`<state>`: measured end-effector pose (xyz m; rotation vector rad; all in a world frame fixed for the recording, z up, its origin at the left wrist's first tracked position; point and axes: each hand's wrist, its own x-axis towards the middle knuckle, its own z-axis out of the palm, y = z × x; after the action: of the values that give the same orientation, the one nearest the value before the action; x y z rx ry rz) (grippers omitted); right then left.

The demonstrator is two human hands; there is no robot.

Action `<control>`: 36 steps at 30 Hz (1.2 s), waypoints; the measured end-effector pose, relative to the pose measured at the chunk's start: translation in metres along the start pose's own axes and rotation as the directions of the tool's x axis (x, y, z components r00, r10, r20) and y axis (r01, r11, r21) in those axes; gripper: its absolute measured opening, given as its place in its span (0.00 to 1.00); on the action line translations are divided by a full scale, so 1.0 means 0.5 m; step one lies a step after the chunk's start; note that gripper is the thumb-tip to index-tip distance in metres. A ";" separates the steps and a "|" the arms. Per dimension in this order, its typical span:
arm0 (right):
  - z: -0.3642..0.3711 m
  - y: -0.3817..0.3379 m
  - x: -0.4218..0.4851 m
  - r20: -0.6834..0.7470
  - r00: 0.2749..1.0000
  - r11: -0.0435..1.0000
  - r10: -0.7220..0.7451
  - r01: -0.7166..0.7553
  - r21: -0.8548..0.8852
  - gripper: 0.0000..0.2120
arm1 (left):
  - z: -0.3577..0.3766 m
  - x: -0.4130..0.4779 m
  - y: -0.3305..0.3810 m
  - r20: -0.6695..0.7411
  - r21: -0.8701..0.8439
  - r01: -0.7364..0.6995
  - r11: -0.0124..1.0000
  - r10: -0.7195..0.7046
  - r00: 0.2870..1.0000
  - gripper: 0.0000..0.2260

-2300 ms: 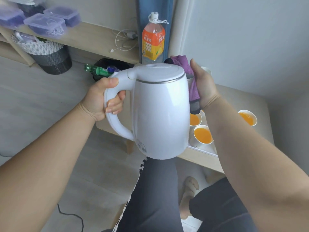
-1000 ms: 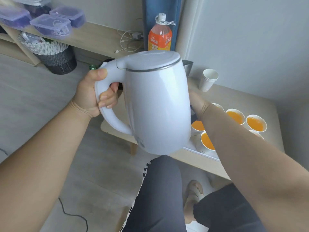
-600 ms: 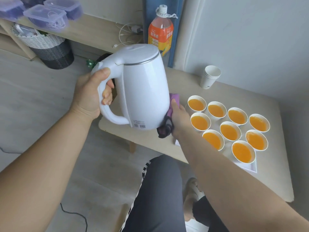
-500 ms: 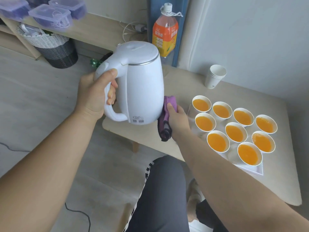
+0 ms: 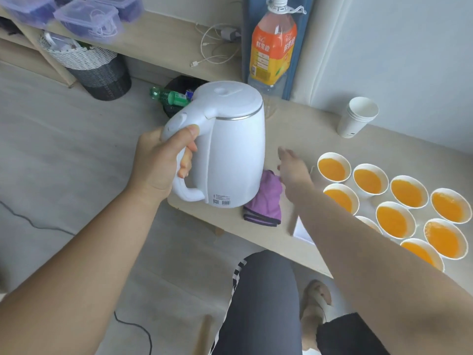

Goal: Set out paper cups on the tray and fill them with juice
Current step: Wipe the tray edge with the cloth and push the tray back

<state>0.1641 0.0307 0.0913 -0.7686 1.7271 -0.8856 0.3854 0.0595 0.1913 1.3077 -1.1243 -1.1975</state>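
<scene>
My left hand [image 5: 160,163] grips the handle of a white electric kettle [image 5: 230,147], held upright at the left end of the low table [image 5: 302,129]. A purple cloth [image 5: 266,201] lies on the table beside the kettle's base. My right hand [image 5: 291,167] hovers just above the cloth with straight fingers, holding nothing. Several paper cups full of orange juice [image 5: 394,219] stand on a white tray [image 5: 303,233] at the right. A stack of empty paper cups [image 5: 357,120] stands near the wall. An orange juice bottle [image 5: 272,44] stands at the table's back.
A shelf [image 5: 158,42] with clear lidded boxes [image 5: 88,20] and a charger cable runs behind on the left. A woven basket [image 5: 92,65] and a black bin with a green bottle [image 5: 170,97] stand on the floor. My legs are below the table's near edge.
The kettle came down from in front of my face to the table's left end. My right hand, which held the purple cloth against the kettle, has let it go onto the table.
</scene>
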 end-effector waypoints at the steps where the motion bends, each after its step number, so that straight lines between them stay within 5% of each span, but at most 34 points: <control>1: -0.016 -0.031 -0.010 0.030 1.000 0.987 -0.005 0.000 0.158 0.20 | 0.011 0.007 -0.003 0.026 -0.006 0.002 1.000 -0.002 1.000 0.18; 6: -0.109 -0.138 -0.016 0.120 0.992 0.951 -0.043 0.004 0.308 0.26 | 0.124 0.062 0.005 0.155 -0.010 -0.020 1.000 0.022 0.988 0.17; 10: -0.182 -0.180 0.028 0.025 0.999 0.982 -0.022 0.017 0.187 0.27 | 0.223 0.118 0.001 0.290 0.103 -0.090 0.991 0.057 0.955 0.13; 17: -0.275 -0.223 0.136 -0.057 0.998 0.958 0.025 -0.007 0.286 0.23 | 0.361 0.243 -0.028 0.387 0.148 -0.100 0.984 0.036 0.921 0.08; 33: -0.272 -0.152 0.266 -0.094 0.993 0.930 0.069 -0.030 0.366 0.21 | 0.435 0.380 -0.154 0.398 0.250 -0.016 0.968 -0.087 0.913 0.19; 36: -0.270 -0.140 0.273 -0.084 0.996 0.949 0.023 0.005 0.317 0.21 | 0.449 0.384 -0.152 0.353 0.399 -0.089 0.912 -0.063 0.933 0.15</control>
<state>0.0017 -0.0912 0.1143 -0.5134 1.6070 -1.1705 0.1774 -0.1434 0.0984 1.4174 -1.7238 -1.2667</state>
